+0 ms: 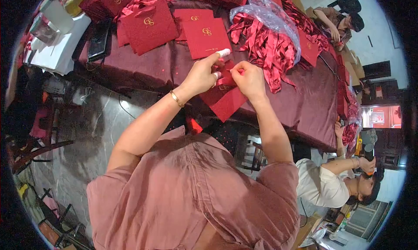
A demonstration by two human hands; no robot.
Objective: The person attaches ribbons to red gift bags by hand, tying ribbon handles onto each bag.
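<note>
A red paper bag (224, 105) with a gold emblem lies at the table's near edge, under both my hands. My left hand (202, 75) has white covers on fingertips; one finger points outward while the others curl against a red ribbon (225, 79) at the bag's top. My right hand (251, 81) is closed in a pinch on the ribbon, close beside the left. Part of the ribbon and the bag's upper edge is hidden by my fingers. Just beyond, another red bag (204, 37) lies flat. To the right, red ribbons (265, 45) spill from a clear plastic bag (261, 6).
A dark red cloth (305, 106) covers the table. More red bags (148, 27) lie at the back left, near a black phone-like object (99, 40) and white paper stack (61, 54). One person (326, 182) works at right, another (333, 23) farther back.
</note>
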